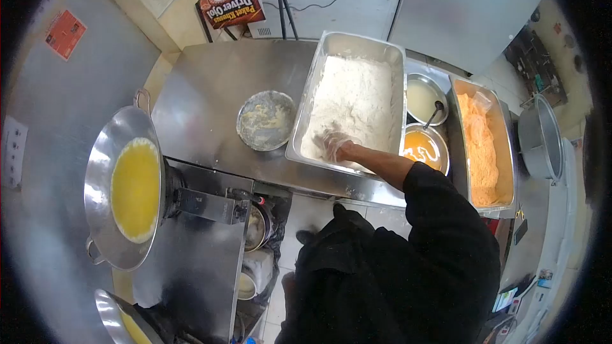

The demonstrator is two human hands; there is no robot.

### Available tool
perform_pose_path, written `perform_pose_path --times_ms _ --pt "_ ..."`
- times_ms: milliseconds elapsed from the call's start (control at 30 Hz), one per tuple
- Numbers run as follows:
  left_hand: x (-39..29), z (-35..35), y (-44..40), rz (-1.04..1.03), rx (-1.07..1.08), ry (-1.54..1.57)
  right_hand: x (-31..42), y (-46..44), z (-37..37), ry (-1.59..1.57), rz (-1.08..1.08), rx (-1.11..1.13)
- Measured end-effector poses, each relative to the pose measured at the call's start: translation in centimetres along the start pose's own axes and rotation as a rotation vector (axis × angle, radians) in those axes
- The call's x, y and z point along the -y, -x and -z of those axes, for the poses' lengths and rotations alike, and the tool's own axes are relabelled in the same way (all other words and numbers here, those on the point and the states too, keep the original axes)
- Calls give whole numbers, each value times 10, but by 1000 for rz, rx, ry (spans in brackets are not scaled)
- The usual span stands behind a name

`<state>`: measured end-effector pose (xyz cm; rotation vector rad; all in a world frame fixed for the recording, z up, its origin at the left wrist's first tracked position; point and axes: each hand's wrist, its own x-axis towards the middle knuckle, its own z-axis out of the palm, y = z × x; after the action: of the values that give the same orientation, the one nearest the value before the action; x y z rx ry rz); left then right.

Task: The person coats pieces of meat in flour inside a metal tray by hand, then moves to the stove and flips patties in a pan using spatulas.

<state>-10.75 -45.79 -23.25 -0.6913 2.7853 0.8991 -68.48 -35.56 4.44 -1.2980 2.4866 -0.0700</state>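
My right hand (338,145), in a clear plastic glove, reaches into a deep steel pan of white flour (356,86). It is at the pan's near left part. Its fingers look loosely spread and are partly sunk in and coated with flour; nothing distinct shows in them. The pan's metal rim (309,99) surrounds the flour. Left of it stands a round metal bowl (266,120) with floury residue inside. Only a sliver of skin, probably my left hand (289,286), shows beside my dark clothing; its fingers are hidden.
A wok of yellow oil (135,188) sits at the left, with a second wok (115,318) below it. Right of the flour are a bowl of pale liquid (419,100), a bowl of orange sauce (421,146) with a ladle (435,113), and a pan of orange crumbs (479,153).
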Motion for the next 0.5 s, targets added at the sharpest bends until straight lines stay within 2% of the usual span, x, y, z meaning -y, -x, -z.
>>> perform_pose_path --times_ms 67,133,233,300,333,400,433,500 --pt "-1 -1 -4 -15 -25 26 -22 -14 -25 29 72 27" --pt "0 -2 -5 -27 -42 43 -12 11 20 -26 56 30" --pt "-1 -2 -5 -35 -65 56 -40 0 16 -73 93 -9" --pt "0 -4 -1 -45 -69 56 -51 5 41 -284 -78 169" --pt "1 -4 0 -54 -65 57 -38 24 74 -469 -69 254" --pt "4 -3 3 -76 -54 51 -52 38 83 -841 -3 255" --pt "6 -1 3 -90 -49 45 -88 35 52 -1018 58 168" --pt "11 1 0 -123 -55 37 -142 21 -10 -1083 -66 353"
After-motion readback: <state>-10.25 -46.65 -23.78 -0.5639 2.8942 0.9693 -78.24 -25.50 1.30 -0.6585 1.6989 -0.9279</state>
